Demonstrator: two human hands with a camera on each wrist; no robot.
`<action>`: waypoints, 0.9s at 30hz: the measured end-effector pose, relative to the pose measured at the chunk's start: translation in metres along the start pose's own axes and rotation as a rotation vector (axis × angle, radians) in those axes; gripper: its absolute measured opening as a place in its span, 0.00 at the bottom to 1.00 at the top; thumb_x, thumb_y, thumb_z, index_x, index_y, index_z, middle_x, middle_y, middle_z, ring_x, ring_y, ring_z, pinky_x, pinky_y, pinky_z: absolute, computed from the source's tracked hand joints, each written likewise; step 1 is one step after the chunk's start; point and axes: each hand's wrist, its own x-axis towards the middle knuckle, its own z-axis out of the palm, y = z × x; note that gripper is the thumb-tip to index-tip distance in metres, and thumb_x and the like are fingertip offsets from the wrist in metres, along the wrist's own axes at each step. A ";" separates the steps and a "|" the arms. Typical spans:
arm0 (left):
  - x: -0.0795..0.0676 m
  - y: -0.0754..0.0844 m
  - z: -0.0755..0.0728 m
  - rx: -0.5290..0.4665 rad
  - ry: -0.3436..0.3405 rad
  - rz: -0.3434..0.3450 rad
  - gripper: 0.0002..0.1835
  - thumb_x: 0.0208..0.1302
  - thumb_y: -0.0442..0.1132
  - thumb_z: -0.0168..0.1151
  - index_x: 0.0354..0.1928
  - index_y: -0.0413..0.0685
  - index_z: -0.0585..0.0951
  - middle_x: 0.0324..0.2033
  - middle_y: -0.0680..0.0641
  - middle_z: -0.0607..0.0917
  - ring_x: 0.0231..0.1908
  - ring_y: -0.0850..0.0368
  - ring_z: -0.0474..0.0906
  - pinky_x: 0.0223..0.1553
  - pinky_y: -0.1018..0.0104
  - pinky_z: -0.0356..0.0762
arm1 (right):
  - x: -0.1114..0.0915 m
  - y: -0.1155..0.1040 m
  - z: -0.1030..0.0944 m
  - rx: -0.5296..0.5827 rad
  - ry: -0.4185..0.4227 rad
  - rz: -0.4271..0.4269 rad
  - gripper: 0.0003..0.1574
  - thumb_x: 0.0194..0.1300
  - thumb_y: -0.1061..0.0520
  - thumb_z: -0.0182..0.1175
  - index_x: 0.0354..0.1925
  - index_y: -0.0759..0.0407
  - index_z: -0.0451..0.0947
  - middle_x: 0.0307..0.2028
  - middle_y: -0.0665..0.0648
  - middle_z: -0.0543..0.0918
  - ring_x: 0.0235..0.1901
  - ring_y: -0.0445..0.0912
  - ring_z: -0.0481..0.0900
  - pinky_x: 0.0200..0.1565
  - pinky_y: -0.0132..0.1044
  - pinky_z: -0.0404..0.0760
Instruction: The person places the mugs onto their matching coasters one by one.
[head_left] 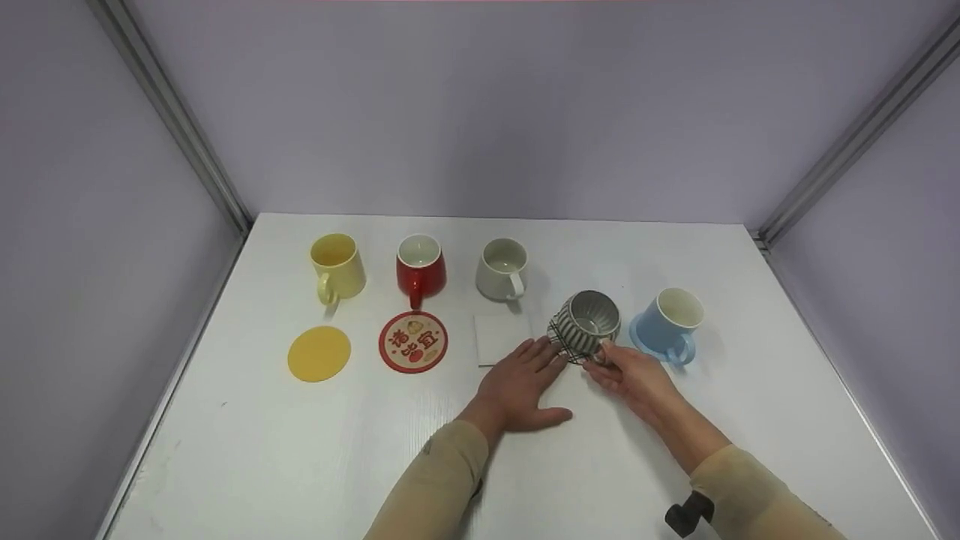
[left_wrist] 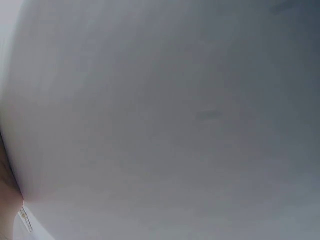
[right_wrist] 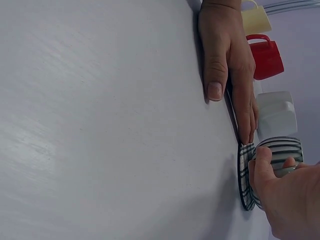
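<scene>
Three mugs (head_left: 421, 279) stand at twelve o'clock from three coasters (head_left: 413, 342). Toward three o'clock, two further mugs (head_left: 589, 322) sit on two more coasters (right_wrist: 244, 181)

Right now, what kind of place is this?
It looks like a small booth for tabletop work, maybe a test space: plain walls meet at metal corner strips, around a white table with mugs.

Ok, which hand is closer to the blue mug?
Right: the right hand is just in front and left of the blue mug; the left hand is farther left, by the checked coaster.
</scene>
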 end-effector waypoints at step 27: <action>0.000 0.000 -0.001 0.000 0.019 0.013 0.53 0.69 0.82 0.38 0.85 0.55 0.57 0.84 0.51 0.54 0.83 0.53 0.44 0.81 0.61 0.38 | -0.003 -0.004 0.002 -0.027 0.006 0.015 0.26 0.86 0.49 0.50 0.57 0.75 0.69 0.70 0.73 0.71 0.61 0.53 0.85 0.65 0.43 0.80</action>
